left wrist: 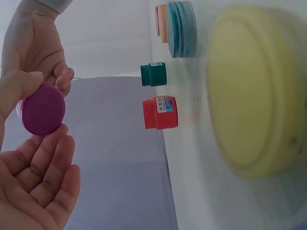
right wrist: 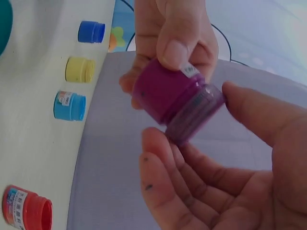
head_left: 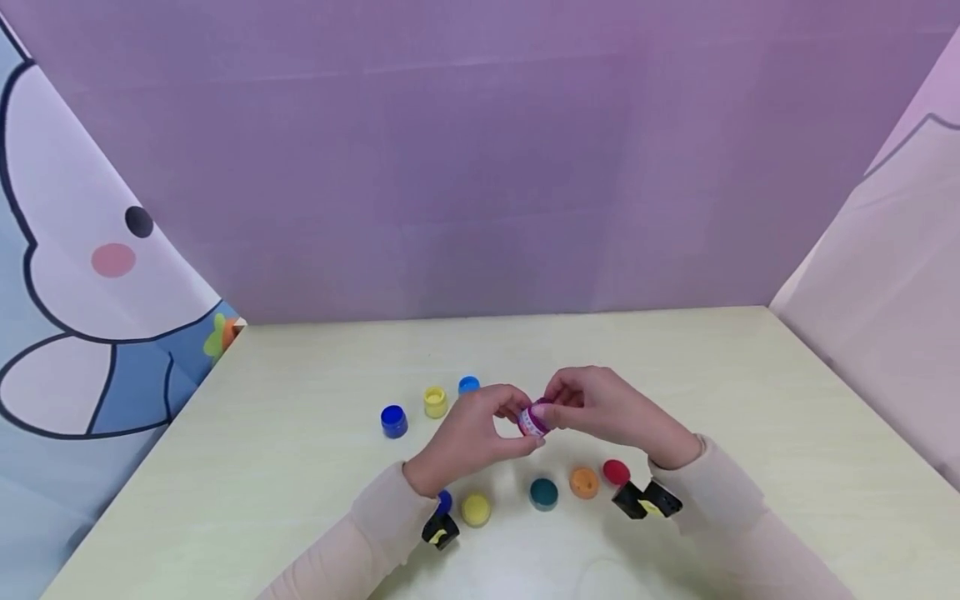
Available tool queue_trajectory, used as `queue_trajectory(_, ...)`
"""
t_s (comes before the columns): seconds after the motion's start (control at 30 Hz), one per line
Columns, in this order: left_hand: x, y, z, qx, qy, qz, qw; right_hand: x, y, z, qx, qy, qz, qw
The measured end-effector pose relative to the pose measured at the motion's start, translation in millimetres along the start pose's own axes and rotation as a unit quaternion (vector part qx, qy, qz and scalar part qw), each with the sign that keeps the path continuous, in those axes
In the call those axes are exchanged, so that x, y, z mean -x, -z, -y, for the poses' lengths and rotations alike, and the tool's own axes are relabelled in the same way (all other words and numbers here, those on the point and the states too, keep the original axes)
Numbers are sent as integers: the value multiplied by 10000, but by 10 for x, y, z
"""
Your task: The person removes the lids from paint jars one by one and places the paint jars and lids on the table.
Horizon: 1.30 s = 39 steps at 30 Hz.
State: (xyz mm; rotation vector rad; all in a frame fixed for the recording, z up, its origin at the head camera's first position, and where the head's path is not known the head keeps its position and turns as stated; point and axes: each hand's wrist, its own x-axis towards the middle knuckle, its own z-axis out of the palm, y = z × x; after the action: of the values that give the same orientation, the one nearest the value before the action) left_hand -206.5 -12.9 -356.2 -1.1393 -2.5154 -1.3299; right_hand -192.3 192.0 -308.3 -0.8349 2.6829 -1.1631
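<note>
Above the table, a small purple paint jar (head_left: 531, 422) is held between both hands. My left hand (head_left: 480, 423) grips its body; in the right wrist view the left thumb (right wrist: 176, 50) lies over the purple wall beside a white label. My right hand (head_left: 603, 404) pinches the translucent lid (right wrist: 194, 115) at the jar's other end, its thumb and fingers on opposite sides of the rim. The round purple base (left wrist: 44, 109) faces the left wrist view. The lid is on the jar; how tightly, I cannot tell.
Behind the hands stand blue (head_left: 393, 422), yellow (head_left: 435, 402) and light blue (head_left: 468, 385) jars, plus green (left wrist: 153, 74) and red (left wrist: 160, 112) jars. Loose lids lie nearer: yellow (head_left: 476, 509), teal (head_left: 543, 494), orange (head_left: 584, 482), red (head_left: 617, 472). A purple backdrop (head_left: 495, 183) borders the table.
</note>
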Motion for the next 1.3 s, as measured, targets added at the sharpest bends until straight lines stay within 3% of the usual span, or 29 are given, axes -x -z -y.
queue_trajectory(0.27,8,12,-9,-50,1,25,10000,-7,-4,21,90,182,1,9998)
queue_trajectory(0.57,-3,45,-34,44,165,131,9998,-6,54,10,106,837,218,9962)
queue_trajectory(1.0,-3,51,-57,127,373,439,9983,18,125,-66,100,1800,630,9816)
queue_trajectory(1.13,4,42,-52,97,385,465,9981,12,110,-71,90,1696,538,9840)
queue_trajectory(1.3,2,40,-54,81,303,348,9989,21,96,-33,174,903,217,9955)
